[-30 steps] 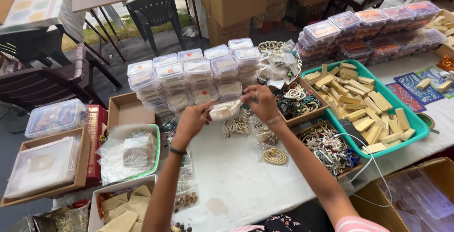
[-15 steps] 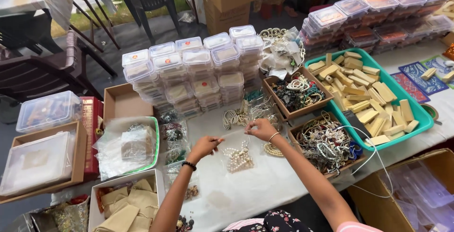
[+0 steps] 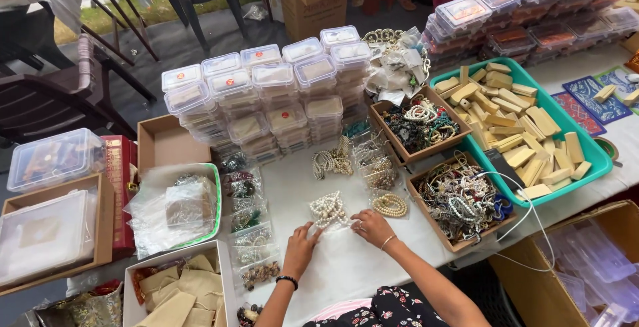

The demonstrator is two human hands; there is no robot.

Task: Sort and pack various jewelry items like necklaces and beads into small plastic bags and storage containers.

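A clear packet of white beaded jewellery (image 3: 328, 210) lies flat on the white table cover (image 3: 346, 274) in front of me. My left hand (image 3: 301, 244) rests at the packet's near left corner, fingertips touching the plastic. My right hand (image 3: 373, 228), with a thin bangle on the wrist, lies at its near right edge, fingers spread on the cover. Neither hand lifts the packet. A second packet with a coiled bead string (image 3: 390, 204) sits just beyond my right hand.
Stacks of clear lidded boxes (image 3: 266, 94) stand at the back. Two cardboard trays of jewellery (image 3: 459, 200) lie right, beside a green tray of small tan pouches (image 3: 519, 120). Bagged jewellery (image 3: 247, 234) lines the left, next to a green-rimmed tray (image 3: 216, 207) and carton boxes.
Both hands came down from chest height, where they held the packet, and set it flat on the cover close to me. The camera view tilted down and nearer.
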